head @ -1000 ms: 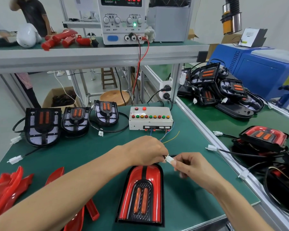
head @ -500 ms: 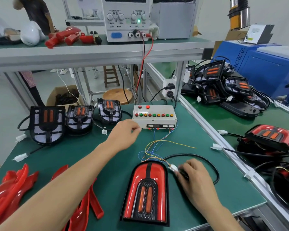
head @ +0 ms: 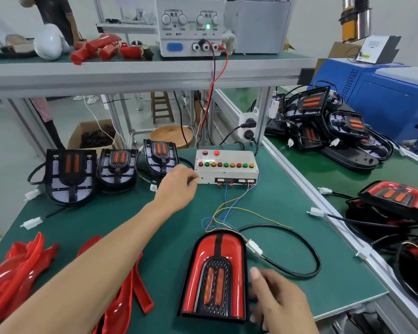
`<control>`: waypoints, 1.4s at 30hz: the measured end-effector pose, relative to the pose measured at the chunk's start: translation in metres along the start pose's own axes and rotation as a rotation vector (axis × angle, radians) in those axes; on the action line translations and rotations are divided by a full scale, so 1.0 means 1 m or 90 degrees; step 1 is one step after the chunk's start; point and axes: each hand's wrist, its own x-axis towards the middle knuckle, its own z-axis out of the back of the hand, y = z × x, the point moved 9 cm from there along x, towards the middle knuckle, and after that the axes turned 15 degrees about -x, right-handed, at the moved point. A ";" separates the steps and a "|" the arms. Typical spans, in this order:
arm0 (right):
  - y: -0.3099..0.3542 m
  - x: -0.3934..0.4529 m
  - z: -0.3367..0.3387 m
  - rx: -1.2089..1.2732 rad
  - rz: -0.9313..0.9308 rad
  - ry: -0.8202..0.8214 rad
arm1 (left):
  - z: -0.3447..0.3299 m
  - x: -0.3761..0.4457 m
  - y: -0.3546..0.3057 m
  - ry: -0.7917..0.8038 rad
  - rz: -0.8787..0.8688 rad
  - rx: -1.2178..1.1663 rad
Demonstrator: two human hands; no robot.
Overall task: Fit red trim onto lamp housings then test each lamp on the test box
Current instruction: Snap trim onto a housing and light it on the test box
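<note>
A lamp housing with red trim [head: 227,247] lies face up at the near middle of the green bench. Its white connector [head: 255,247] lies beside it, joined to the thin coloured wires from the test box [head: 227,173]. My left hand [head: 179,186] reaches across the bench, and its bent fingertips touch the box's left end. My right hand [head: 278,302] rests beside the lamp's right edge with relaxed fingers and holds nothing. Three bare black housings [head: 69,174] stand in a row at the back left. Loose red trim pieces [head: 17,271] lie piled at the near left.
A power supply [head: 191,27] sits on the shelf above, with red and black leads hanging down. The lamp's black cable [head: 307,249] loops to its right. On the right bench are trimmed lamps [head: 396,201] and a heap of housings [head: 323,121]. Loose white plugs [head: 32,222] lie at the left.
Both hands left the connector. My left hand went forward to the test box's left end. My right hand dropped back beside the lamp's right edge.
</note>
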 end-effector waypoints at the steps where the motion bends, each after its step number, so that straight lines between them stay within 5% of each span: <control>1: -0.001 0.001 -0.008 0.017 -0.025 0.066 | -0.002 0.001 0.001 0.014 0.001 0.016; 8: 0.009 0.011 -0.025 0.149 -0.037 0.230 | -0.027 0.004 0.014 0.130 0.016 0.105; 14: 0.010 0.020 -0.019 0.232 -0.012 0.202 | -0.050 0.016 0.008 0.205 -0.048 0.250; 42: 0.002 0.020 -0.023 0.328 -0.027 0.197 | -0.056 0.043 -0.014 0.224 0.051 0.250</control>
